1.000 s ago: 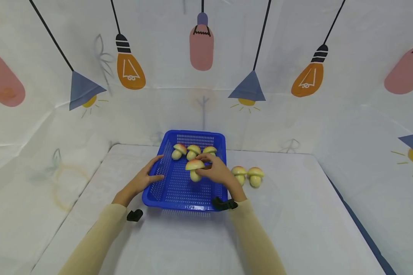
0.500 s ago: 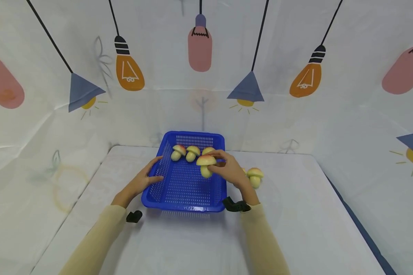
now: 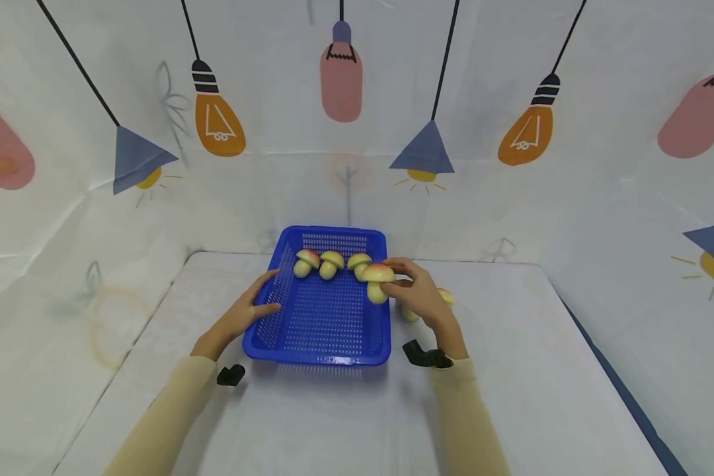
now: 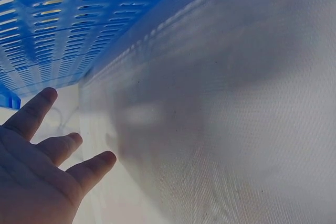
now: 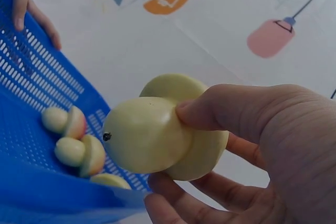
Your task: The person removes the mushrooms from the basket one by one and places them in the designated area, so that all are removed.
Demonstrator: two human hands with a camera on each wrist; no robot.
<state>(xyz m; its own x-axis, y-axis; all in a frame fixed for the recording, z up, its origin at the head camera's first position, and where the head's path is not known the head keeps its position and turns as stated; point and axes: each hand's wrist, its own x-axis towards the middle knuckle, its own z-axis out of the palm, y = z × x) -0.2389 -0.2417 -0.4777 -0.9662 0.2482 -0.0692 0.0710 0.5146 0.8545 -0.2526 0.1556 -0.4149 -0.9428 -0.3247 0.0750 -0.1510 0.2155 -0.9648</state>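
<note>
My right hand (image 3: 419,294) pinches a toy mushroom (image 3: 378,281) with a yellow cap tinged red and a pale stem, held over the right rim of a blue plastic basket (image 3: 315,361). In the right wrist view its thumb presses on the stem side of the mushroom (image 5: 144,135), fingers beneath. My left hand (image 3: 240,317) rests at the basket's left rim, thumb and forefinger over the edge. The left wrist view shows straight, spread fingers (image 4: 92,169) outside the perforated wall. Three mushrooms (image 3: 331,263) lie in a row at the basket's far end.
To the right of the basket on the white table (image 3: 541,370), mushrooms (image 3: 446,297) are partly hidden behind my right hand. A pale printed cloth (image 3: 482,211) with lamp pictures rises behind the table. Each wrist wears a black strap (image 3: 426,356).
My right hand has carried the mushroom rightward from over the basket's middle to its right rim, hiding more of the mushrooms on the table. My left hand stays put.
</note>
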